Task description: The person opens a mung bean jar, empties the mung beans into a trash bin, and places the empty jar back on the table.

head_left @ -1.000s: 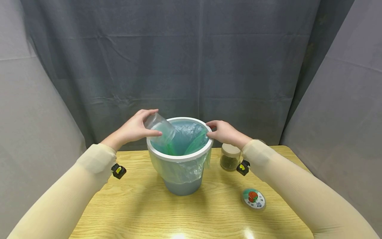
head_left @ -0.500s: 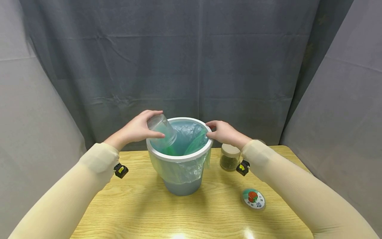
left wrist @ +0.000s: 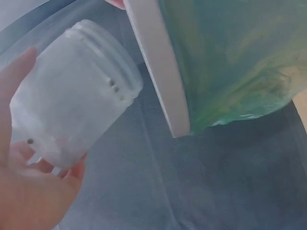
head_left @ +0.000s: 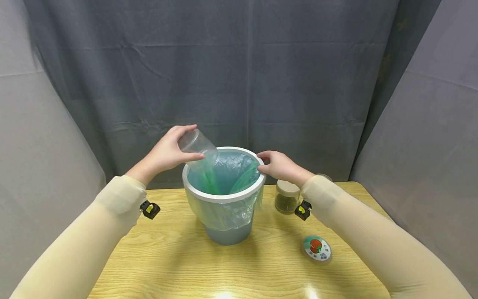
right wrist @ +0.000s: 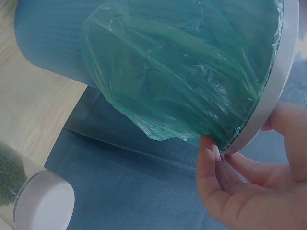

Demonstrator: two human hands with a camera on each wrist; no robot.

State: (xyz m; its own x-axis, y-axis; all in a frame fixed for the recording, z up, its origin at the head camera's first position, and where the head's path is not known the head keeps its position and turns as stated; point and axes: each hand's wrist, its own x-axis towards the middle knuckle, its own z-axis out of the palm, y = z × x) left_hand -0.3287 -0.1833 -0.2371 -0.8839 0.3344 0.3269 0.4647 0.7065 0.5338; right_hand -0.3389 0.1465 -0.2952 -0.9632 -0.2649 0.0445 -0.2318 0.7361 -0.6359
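My left hand [head_left: 168, 151] grips a clear plastic jar [head_left: 198, 144] around its side, thumb near me. The jar is tilted, its mouth slanting down over the left side of a grey-blue waste bin [head_left: 228, 236]. A few small dark specks cling inside the jar [left wrist: 72, 91] in the left wrist view. A translucent green bag [head_left: 224, 216] lines the bin and folds out over its white rim [head_left: 225, 198]. On the right, my right hand [head_left: 281, 167] pinches that rim, thumb and fingers on either side. The bottom of the bin's inside is hidden.
Behind my right wrist stands a clear jar [head_left: 286, 203] with a pale lid, holding small green grains. Part of another clear round container [head_left: 324, 176] shows behind the sleeve. A round labelled disc [head_left: 317, 248] lies front right on the wooden table [head_left: 168, 265].
The tilted jar first dipped slightly right into the bin, then my left hand lifted it up and leftward. My right hand has stayed at the rim.
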